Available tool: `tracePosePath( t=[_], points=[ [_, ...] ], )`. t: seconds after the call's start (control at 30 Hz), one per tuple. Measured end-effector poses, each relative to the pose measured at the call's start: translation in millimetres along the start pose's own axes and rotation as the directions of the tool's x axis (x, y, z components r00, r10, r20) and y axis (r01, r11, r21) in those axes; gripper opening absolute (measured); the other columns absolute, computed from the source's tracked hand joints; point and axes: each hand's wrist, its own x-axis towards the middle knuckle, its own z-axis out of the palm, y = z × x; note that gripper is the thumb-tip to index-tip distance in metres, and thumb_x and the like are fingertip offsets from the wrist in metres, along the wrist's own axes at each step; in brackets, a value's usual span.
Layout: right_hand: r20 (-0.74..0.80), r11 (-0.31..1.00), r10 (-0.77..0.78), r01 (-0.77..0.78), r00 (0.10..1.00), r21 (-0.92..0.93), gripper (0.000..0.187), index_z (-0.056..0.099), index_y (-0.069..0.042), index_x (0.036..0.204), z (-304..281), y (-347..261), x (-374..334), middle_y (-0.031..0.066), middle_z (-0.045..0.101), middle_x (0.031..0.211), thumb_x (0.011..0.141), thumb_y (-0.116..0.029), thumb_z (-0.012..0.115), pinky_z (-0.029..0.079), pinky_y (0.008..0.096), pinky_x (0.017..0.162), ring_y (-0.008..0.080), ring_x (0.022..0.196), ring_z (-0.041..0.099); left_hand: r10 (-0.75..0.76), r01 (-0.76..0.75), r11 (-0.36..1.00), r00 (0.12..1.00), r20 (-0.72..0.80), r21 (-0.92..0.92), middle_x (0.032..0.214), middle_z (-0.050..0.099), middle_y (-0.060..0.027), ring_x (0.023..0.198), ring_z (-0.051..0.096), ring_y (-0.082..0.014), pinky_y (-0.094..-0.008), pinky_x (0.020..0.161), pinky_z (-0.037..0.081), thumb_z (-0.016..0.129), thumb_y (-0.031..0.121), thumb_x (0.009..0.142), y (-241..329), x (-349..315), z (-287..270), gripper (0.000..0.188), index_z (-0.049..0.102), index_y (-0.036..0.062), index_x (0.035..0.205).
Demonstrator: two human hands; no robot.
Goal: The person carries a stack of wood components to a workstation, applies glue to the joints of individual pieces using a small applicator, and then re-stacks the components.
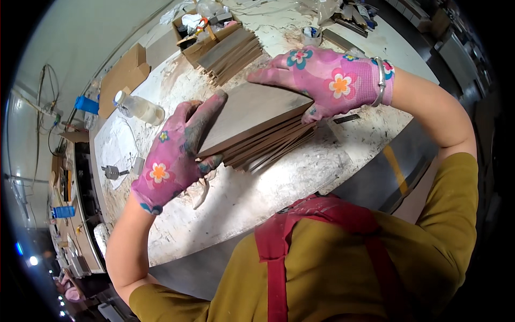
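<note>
A stack of thin brown boards [256, 119] lies on the white worktable in front of me, its near edges fanned unevenly. My left hand [179, 147], in a pink flowered glove, grips the stack's left end, with the thumb at the near edge and the fingers along the side. At the right end my right hand [322, 83], gloved alike, clasps the stack, its fingers reaching over the far side and its thumb on the near edge. The undersides of both hands are hidden. Just beyond stands a second stack of boards [230, 51].
A clear bottle with a white cap [138, 107] and a metal putty knife [114, 172] lie to the left. Farther back are a cardboard box of odds and ends [196, 51], an empty-looking carton [124, 75] and a small cup [310, 36]. The stained table [230, 209] curves around them.
</note>
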Motion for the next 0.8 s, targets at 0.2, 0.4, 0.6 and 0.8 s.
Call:
tracePosePath(
  t=[0.2, 0.4, 0.6, 0.8],
  points=[
    [0.025, 0.996, 0.014, -0.016, 1.000, 0.091, 0.091, 0.024, -0.020, 0.142, 0.6, 5.9, -2.7, 0.0210, 0.051, 0.120, 0.066, -0.021, 0.074, 0.048, 0.0409, 0.082, 0.0357, 0.090, 0.061, 0.017, 0.109, 0.667, 0.987, 0.161, -0.737, 0.144, 0.031, -0.0109, 0.130, 0.034, -0.0256, -0.0372, 0.109, 0.026, 0.067, 0.053, 0.075, -45.3, 2.1, -8.2, 0.092, 0.023, 0.0098, 0.143],
    [-0.314, 0.953, -0.002, -0.094, 0.949, -0.288, 0.080, 0.037, -0.013, 0.135, -11.8, -14.2, -26.7, 0.0113, 0.045, 0.131, 0.065, -0.020, 0.076, 0.039, 0.0420, 0.097, 0.0296, 0.117, 0.048, -0.063, 0.261, 0.321, 0.965, 0.254, -0.911, 0.138, 0.039, -0.0149, 0.117, 0.047, -0.0273, -0.0402, 0.098, 0.039, 0.041, 0.068, 0.083, -132.9, 36.2, 35.4, 0.085, 0.026, 0.0084, 0.142],
    [0.358, 0.779, -0.005, -0.221, 0.934, 0.587, 0.029, 0.058, -0.009, 0.103, 77.6, -77.9, -69.6, 0.0109, 0.061, 0.102, 0.081, -0.027, 0.063, 0.047, 0.0384, 0.086, 0.0304, 0.095, 0.059, -0.261, 0.343, 0.249, 0.924, 0.278, -0.906, 0.136, 0.041, -0.0149, 0.113, 0.048, -0.0266, -0.0389, 0.094, 0.040, 0.041, 0.065, 0.084, -177.6, 18.4, 108.3, 0.082, 0.028, 0.0080, 0.141],
    [0.753, 0.702, -0.152, -0.467, 0.640, 0.539, 0.049, 0.050, -0.004, 0.120, 213.4, -74.0, 18.5, 0.0166, 0.056, 0.114, 0.085, -0.039, 0.050, 0.044, 0.0427, 0.089, 0.0317, 0.104, 0.055, -0.352, 0.407, 0.143, 0.873, 0.338, -0.902, 0.134, 0.042, -0.0148, 0.109, 0.049, -0.0256, -0.0374, 0.090, 0.041, 0.042, 0.061, 0.085, -177.0, -25.6, 162.8, 0.078, 0.029, 0.0074, 0.140]
  ],
)
